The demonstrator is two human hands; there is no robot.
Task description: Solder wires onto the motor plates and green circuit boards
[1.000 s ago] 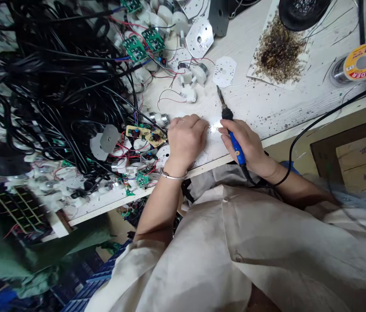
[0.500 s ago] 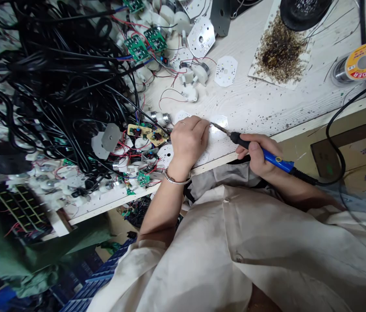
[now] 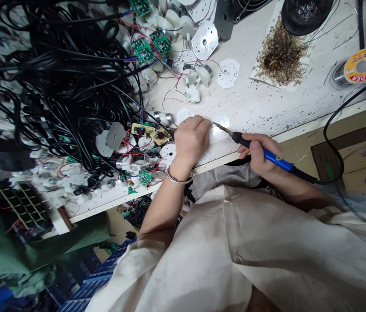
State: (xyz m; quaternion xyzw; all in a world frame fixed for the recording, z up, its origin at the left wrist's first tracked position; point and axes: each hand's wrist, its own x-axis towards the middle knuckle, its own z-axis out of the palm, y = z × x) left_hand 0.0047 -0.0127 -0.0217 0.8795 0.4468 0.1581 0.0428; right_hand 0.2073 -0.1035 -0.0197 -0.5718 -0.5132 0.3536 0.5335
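My right hand [image 3: 260, 157] is wrapped round a soldering iron [image 3: 272, 159] with a blue and black handle. Its metal tip points left and ends close to the fingers of my left hand [image 3: 191, 139]. Those left fingers are curled together over the worktop, and whatever they grip is hidden beneath them. A pale octagonal board [image 3: 221, 125] lies flat under the iron's tip. Partly behind my left hand is another white board [image 3: 186, 114]. A white board with a hole [image 3: 169, 154] lies left of my wrist.
Black cables [image 3: 62, 86] heap up at left among small motors, red wires and green circuit boards [image 3: 142, 50]. At right stand a solder spool [image 3: 363, 66] and a black dish [image 3: 304, 17] beside a residue-covered sheet [image 3: 278, 60]. The iron's cord [image 3: 327, 130] loops over the table edge.
The view has shifted slightly, so the bench things at left appear a little further right. Both hands keep nearly the same pose, with the iron's tip still near my left fingers.
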